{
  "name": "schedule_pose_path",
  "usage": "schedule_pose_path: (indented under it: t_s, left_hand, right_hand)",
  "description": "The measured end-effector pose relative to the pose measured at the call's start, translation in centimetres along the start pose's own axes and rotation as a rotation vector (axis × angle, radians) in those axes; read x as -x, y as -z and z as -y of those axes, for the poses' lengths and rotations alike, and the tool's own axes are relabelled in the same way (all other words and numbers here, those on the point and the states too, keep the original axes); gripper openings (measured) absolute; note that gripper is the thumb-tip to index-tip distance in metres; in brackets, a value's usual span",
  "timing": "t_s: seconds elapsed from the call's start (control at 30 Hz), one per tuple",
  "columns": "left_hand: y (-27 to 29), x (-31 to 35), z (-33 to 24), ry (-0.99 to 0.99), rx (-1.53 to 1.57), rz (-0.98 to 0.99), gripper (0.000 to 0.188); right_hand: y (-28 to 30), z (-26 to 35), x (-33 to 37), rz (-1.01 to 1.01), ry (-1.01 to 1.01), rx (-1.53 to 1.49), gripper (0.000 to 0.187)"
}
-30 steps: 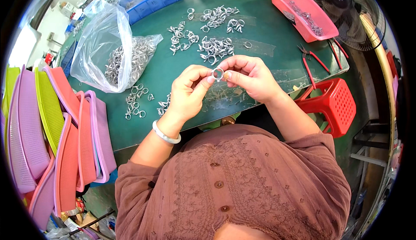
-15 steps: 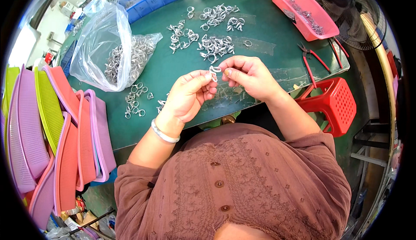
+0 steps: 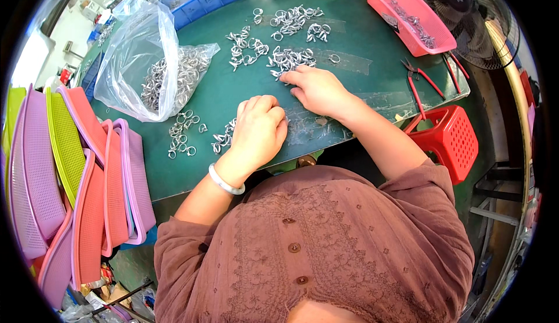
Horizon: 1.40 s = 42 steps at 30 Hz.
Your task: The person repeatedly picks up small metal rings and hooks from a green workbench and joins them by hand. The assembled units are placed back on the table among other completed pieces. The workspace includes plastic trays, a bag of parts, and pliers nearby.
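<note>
My right hand (image 3: pixel 319 92) reaches palm down to the near edge of a pile of silver metal rings (image 3: pixel 289 58). Its index finger touches a ring there, and the thumb stands apart from it. My left hand (image 3: pixel 258 126) rests low over the green table (image 3: pixel 361 81), back up, with fingers bent and pressed together; whatever they hold is hidden beneath. Beside it lies a small heap of rings (image 3: pixel 223 139). Farther left is another scatter of rings (image 3: pixel 183 133), and more ring piles (image 3: pixel 296 19) lie farther back.
A clear plastic bag (image 3: pixel 157 75) full of rings stands at left, before a blue crate (image 3: pixel 209 0). Stacked coloured baskets (image 3: pixel 87 189) crowd the left side. At right are a pink basket (image 3: pixel 407 23), red-handled pliers (image 3: pixel 416 81), a fan (image 3: pixel 466 17) and a red stool (image 3: pixel 451 142).
My hands were together holding up a ring. They have parted: the right moved forward to the pile, while the left turned palm down and lowered toward the table.
</note>
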<state>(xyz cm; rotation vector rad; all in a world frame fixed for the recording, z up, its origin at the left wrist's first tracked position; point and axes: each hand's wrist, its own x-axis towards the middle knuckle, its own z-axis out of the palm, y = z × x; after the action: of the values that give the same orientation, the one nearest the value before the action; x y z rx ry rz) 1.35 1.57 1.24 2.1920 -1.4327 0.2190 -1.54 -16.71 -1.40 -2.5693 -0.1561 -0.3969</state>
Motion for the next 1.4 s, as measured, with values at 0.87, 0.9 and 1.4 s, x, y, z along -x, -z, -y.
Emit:
schedule_pose_path:
  t_s: [0.87, 0.9, 1.4]
  left_hand:
    - [0.2, -0.6, 2.2, 0.353, 0.128, -0.003, 0.023]
    - [0.3, -0.5, 2.3, 0.356, 0.131, 0.001, 0.023]
    - [0.3, -0.3, 2.2, 0.282, 0.107, -0.028, 0.020]
  right_hand:
    - [-0.2, 0.4, 0.2, 0.028, -0.136, -0.031, 0.014]
    - [-0.2, 0.4, 0.2, 0.028, -0.146, -0.057, 0.014]
    - [-0.2, 0.7, 0.6, 0.052, 0.014, 0.027, 0.017]
